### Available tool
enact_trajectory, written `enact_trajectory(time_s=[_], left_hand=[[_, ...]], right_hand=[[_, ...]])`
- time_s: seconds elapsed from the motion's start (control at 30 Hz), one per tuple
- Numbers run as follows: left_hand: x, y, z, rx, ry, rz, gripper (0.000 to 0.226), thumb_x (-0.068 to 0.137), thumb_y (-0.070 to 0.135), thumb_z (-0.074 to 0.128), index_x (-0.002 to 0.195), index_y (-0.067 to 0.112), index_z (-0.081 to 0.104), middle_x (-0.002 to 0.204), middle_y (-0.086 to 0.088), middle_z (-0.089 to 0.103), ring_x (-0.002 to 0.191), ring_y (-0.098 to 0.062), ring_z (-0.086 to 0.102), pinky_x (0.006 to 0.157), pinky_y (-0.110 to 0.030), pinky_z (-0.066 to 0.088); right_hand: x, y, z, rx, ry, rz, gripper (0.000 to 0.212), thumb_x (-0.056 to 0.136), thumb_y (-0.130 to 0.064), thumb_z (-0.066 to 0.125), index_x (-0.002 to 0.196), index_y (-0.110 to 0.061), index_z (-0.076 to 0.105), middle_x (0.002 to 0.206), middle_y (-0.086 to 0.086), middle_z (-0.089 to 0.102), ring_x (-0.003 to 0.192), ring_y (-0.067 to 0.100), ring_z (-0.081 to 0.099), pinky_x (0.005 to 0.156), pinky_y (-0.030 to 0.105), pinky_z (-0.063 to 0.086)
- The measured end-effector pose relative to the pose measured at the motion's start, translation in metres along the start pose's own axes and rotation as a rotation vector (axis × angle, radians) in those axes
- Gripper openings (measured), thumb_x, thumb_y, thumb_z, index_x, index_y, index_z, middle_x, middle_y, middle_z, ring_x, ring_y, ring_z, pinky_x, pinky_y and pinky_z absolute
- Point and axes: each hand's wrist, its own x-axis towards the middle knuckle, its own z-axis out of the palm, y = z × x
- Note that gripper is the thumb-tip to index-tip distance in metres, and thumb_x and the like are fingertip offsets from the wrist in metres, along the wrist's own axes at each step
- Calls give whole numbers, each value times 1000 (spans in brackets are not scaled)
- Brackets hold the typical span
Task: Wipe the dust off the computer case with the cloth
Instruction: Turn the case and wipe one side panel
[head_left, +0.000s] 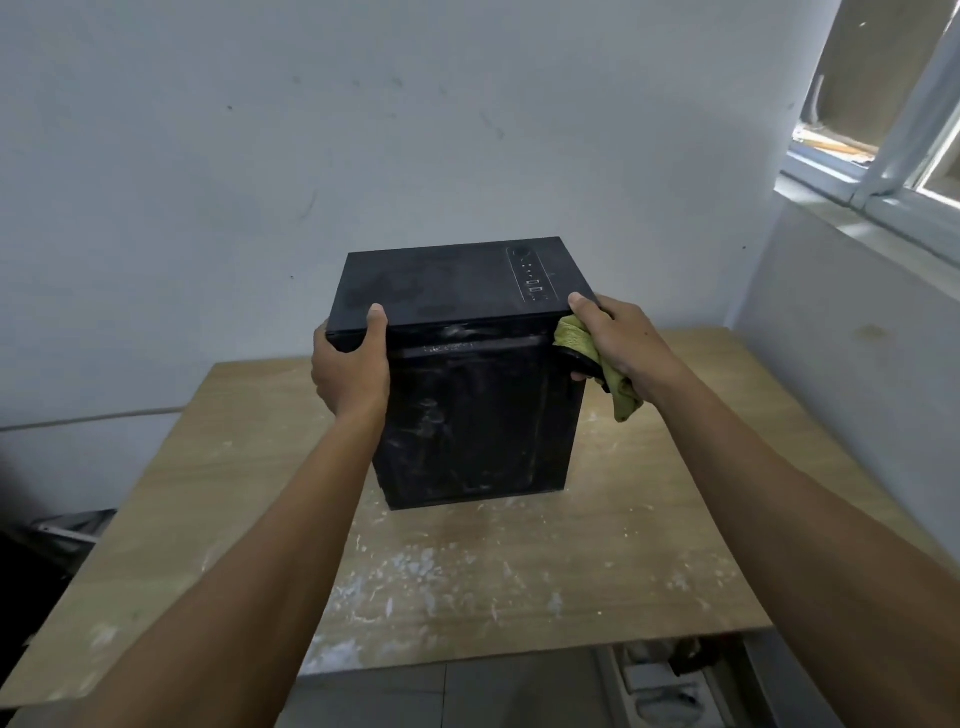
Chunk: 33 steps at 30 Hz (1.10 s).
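Cannot see the back or either flank of the computer case (467, 415); only the top and the near face on show. Hard to read the small marks in the port strip (532, 275) along the right of the top. Hidden under the right hand (621, 340): most of the cloth (579, 338), with one crumpled tail hanging free below the wrist. Cannot tell what the dark band by the lower fingers is. Out of sight round the left flank: the fingers of the left hand (350, 371). Too blurred to name: the odds and ends (660, 680) under the table (545, 582), and a dark shape (57, 535) low at the left edge. Cut off at the upper right: a window (883, 135).

Black, boxy, hard-edged case, matt on top with dull smudges, glossier on the near face with grey dust streaks. Yellow-green, soft, nappy cloth. Pale wood-grain tabletop, flecked with white specks (415, 566) in front of the case. Flat, scuffed, pale wall (311, 130) behind.

Case upright on the table, toward its far edge. Clamped at the near left top corner by the left hand, thumb flat on the top, palm against the corner. Cloth grasped in the right hand and pressed to the near right top corner, thumb over the top edge, fingers curled round the side. Bare forearms (291, 545) stretched forward.
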Motion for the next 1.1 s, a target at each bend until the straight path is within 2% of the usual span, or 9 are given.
enact_trajectory(time_s=[0.1,0.27,0.4,0.53,0.63,0.73,0.8,0.93,1.1], left_hand=[[0,0,-2,1,0,-11,50,84,54,67,124,25,58,117,8,63,110,-16,59,101,-39,49],[-2,1,-5,16,-20,5,53,84,55,67,125,22,58,117,8,63,109,-15,59,100,-37,49],[-1,5,-10,39,-74,62,59,85,53,68,131,19,53,119,7,60,111,-15,58,98,-31,49],[-1,9,-15,186,-129,298,65,89,47,66,141,18,42,129,9,51,113,-5,47,93,-20,41],[4,5,-16,327,-151,491,71,85,58,64,141,19,42,143,4,49,132,-16,44,110,-36,39],[5,3,-16,523,-158,700,80,86,59,63,146,11,40,153,-5,40,147,-20,25,122,-32,4],[2,7,-17,632,-166,846,86,85,64,61,145,6,42,153,-7,41,148,-19,23,120,-32,-5],[2,15,-7,820,-328,1017,97,79,72,58,145,2,42,152,-11,41,148,-24,24,123,-38,5],[-6,26,10,969,-538,1132,106,75,77,55,151,6,33,158,-7,32,149,-20,21,122,-33,10]], right_hand=[[-4,0,-2,7,-7,-1,29,95,-44,52,101,-21,70,88,9,69,59,24,67,50,29,53],[-8,-1,1,-32,24,11,34,92,-51,51,105,-25,68,94,8,70,62,28,70,56,36,57],[-16,0,5,-218,129,14,56,85,-68,49,116,-23,54,105,-4,60,90,19,61,78,34,50],[-27,10,7,-305,185,21,50,83,-49,65,105,-15,36,104,2,45,86,14,48,59,23,35],[-35,15,6,-357,127,-20,38,82,-30,67,98,-13,37,107,6,42,86,15,46,60,22,36],[-45,16,3,-433,125,-111,27,79,-19,66,96,-13,47,105,4,49,81,10,47,60,18,34],[-51,16,2,-465,152,-201,24,77,-18,68,96,-19,53,105,2,52,85,10,48,65,17,36],[-58,12,6,-532,203,-340,23,80,-24,68,100,-30,60,107,-5,52,89,9,50,77,26,38],[-57,14,20,-553,392,-422,26,88,-29,63,113,-29,59,109,-7,48,83,12,52,67,26,39]])
